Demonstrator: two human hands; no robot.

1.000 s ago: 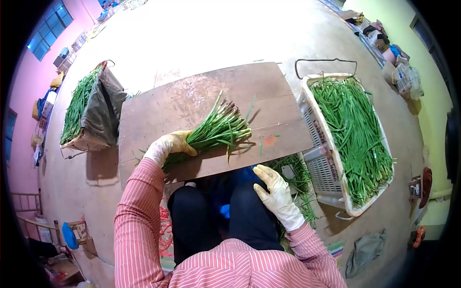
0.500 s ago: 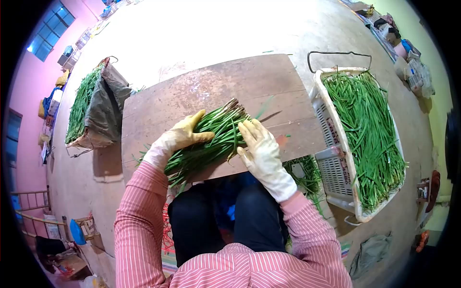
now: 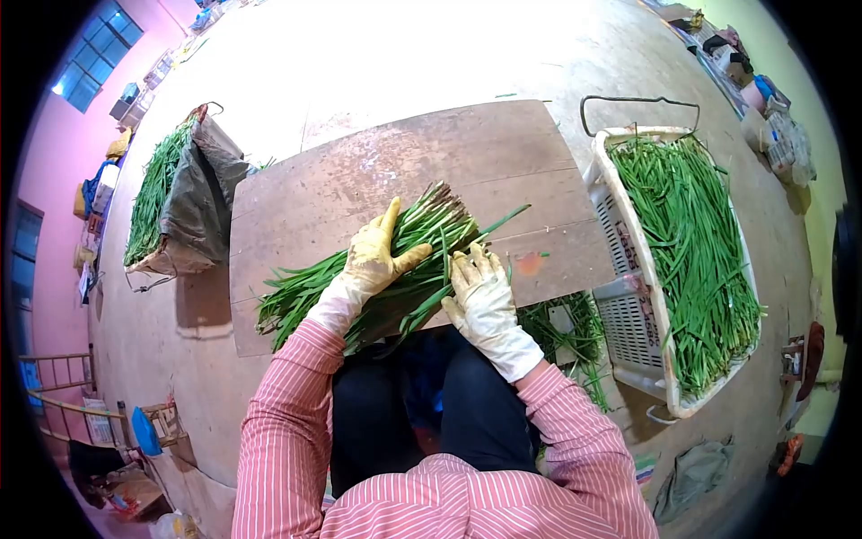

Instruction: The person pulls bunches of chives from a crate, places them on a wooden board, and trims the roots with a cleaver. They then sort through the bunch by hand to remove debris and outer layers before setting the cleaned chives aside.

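Note:
A bundle of long green stalks [image 3: 422,227] lies across a wooden board [image 3: 503,162], its pale cut ends toward the far side and its leaves toward the near left. My left hand [image 3: 373,256], in a yellowish glove, rests on top of the bundle with thumb and fingers spread. At the bundle's right side is my right hand [image 3: 485,301], in a whitish glove, its bent fingers pressed together at a few loose leaves. What exactly those fingers grip is too small to make out.
A white crate [image 3: 660,359] full of green stalks stands right of the board. Another filled basket [image 3: 157,260], partly covered by dark cloth [image 3: 193,211], is at the left. More stalks [image 3: 575,332] lie below the board's right edge.
My left hand has moved right and up along the bundle. The leaves at the left now fan out more across the board. My right hand has shifted slightly down, its fingers more bent.

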